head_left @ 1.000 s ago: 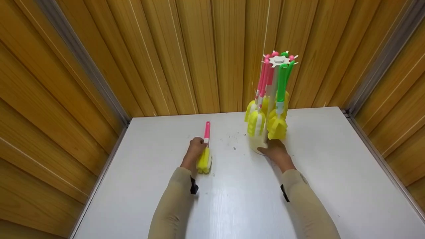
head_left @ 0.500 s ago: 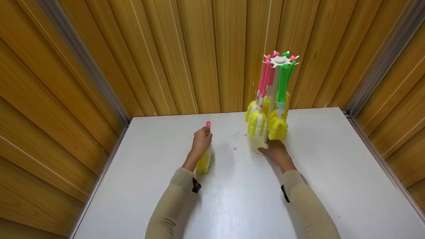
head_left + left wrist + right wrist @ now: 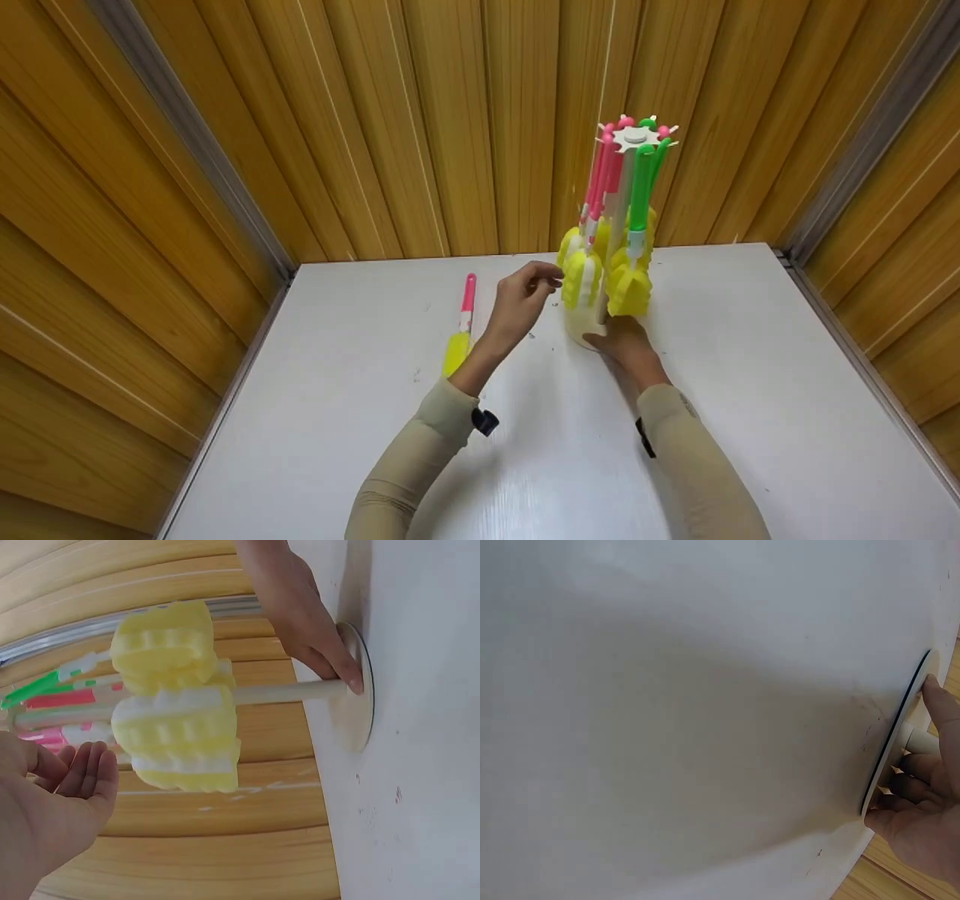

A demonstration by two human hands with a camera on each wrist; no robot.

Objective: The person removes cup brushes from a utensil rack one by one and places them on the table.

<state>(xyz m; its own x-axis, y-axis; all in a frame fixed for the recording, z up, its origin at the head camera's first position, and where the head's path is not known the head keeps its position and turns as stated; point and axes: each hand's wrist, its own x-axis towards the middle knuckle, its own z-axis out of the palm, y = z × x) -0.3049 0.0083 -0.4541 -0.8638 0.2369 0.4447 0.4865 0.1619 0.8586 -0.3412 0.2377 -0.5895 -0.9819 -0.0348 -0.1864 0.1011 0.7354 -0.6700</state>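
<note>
A white brush stand (image 3: pixel 636 136) stands upright at the back right with several sponge-headed bottle brushes hanging from its notched top, some pink-handled, others green. My right hand (image 3: pixel 628 346) holds the stand's round base (image 3: pixel 933 661), thumb and fingers spread at its rim in the right wrist view. The left hand (image 3: pixel 521 300) is raised just left of the hanging yellow sponges (image 3: pixel 172 720), its fingers loosely bent with nothing in them. One pink-handled bottle brush (image 3: pixel 468 294) lies on the table to its left, the lower part of its yellow sponge head hidden by my left forearm.
A white table (image 3: pixel 315 420) bears everything. Wood-look panels (image 3: pixel 442 135) close it in at the back and both sides, with grey metal posts (image 3: pixel 232 172) in the corners. Small dark specks mark the tabletop near the stand.
My left hand has gone from the lying brush up and right to beside the stand's hanging brushes. That brush is still on the table, and the right hand has stayed on the base.
</note>
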